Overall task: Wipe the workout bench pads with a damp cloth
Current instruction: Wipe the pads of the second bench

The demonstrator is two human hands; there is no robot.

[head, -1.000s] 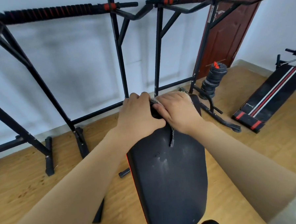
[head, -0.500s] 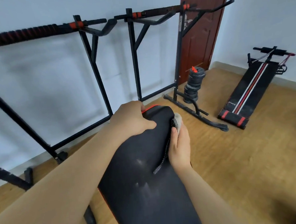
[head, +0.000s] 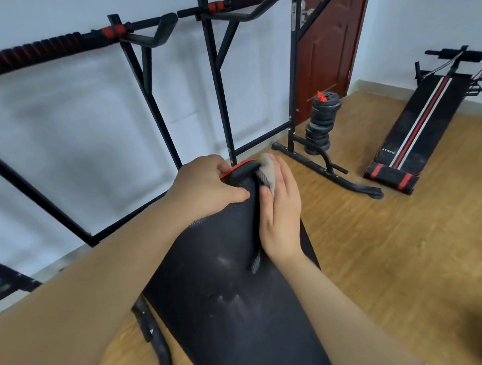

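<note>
A long black padded workout bench pad with a thin red trim along its far end runs away from the viewer across the middle of the view, with pale smudges on its face. The left hand grips the pad's far end, fingers curled over the edge and thumb lying flat on the top face. The right hand lies along the pad's right edge just beside it, fingers straight and close together, pressing a crumpled grey cloth against the upper right corner of the pad. The cloth bunches out past the fingertips, and a dark patterned strip of it trails down on the pad below the wrist.

Behind, black steel pull-up frames with red and black grips stand against a white wall. A stack of black weight plates sits near a dark red door. A black sit-up board with red and white stripes lies on the wooden floor at right.
</note>
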